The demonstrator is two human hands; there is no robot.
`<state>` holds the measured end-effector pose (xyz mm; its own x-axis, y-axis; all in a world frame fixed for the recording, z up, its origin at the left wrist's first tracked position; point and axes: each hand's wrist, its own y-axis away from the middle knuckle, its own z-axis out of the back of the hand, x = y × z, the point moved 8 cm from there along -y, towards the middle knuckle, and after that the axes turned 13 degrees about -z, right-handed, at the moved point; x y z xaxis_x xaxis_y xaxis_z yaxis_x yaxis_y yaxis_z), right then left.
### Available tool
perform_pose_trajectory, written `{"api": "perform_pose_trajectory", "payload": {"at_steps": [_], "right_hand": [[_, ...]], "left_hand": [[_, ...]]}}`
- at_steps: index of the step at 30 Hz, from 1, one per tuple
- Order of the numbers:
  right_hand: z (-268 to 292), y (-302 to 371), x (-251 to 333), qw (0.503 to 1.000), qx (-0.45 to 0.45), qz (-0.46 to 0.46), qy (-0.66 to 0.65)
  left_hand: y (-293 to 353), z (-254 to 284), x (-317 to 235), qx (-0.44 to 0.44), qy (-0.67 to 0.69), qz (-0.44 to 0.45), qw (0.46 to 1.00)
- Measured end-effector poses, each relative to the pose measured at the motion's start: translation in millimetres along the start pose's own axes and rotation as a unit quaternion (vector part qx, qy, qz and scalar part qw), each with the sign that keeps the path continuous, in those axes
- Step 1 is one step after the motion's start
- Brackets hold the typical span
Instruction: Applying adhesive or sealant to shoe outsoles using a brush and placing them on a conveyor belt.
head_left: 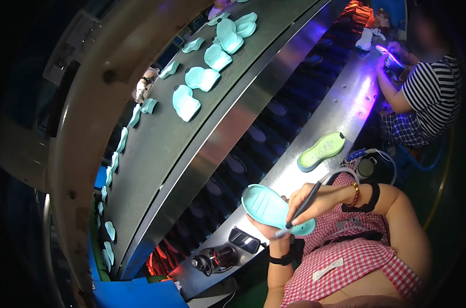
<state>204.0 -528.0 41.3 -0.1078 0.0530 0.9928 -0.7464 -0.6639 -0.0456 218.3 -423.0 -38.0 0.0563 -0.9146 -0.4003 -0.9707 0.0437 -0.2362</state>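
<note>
A turquoise shoe sole (261, 201) lies tilted in my left hand (265, 229), whose fingers wrap under its edge; part of that hand is hidden beneath it. My right hand (321, 199) grips a dark pen-shaped tool (306, 204) with a pale hose running up behind it. The tool's light grey tip points down across the sole's narrower end. Above my hands, a yellow-green shoe sole (321, 152) with a grey-blue rim rests on the steel ledge (274, 177).
A dark conveyor belt (166, 154) carries several turquoise soles (202, 78). On the ledge's lower part are a smartphone (244, 240) and a black-and-red device (216, 259). A blue box (140, 294) stands below. At upper right, a co-worker in a striped shirt (435, 92) holds something under violet light.
</note>
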Motion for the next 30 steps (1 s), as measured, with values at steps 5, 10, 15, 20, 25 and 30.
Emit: {"api": "perform_pose_trajectory", "payload": {"at_steps": [5,10,15,20,25,30], "right_hand": [[26,1,-6,0.991,-0.128,-0.014,-0.022],[13,19,4,0.995,-0.074,0.059,0.028],[6,24,0,0.993,-0.039,0.105,0.039],[25,18,-7,0.992,-0.114,0.047,0.013],[13,24,-19,0.989,0.024,0.016,-0.145],[11,26,-50,0.91,-0.087,-0.077,-0.399]], "left_hand": [[6,3,-16,-0.13,-0.173,-0.072,0.974],[-3,11,-25,-0.075,-0.062,-0.107,0.989],[-4,7,-48,-0.095,-0.081,-0.202,0.971],[-1,5,-59,-0.111,-0.123,-0.217,0.962],[-9,-25,-55,-0.033,-0.135,-0.198,0.97],[-3,-43,-22,-0.121,-0.061,-0.113,0.984]]}}
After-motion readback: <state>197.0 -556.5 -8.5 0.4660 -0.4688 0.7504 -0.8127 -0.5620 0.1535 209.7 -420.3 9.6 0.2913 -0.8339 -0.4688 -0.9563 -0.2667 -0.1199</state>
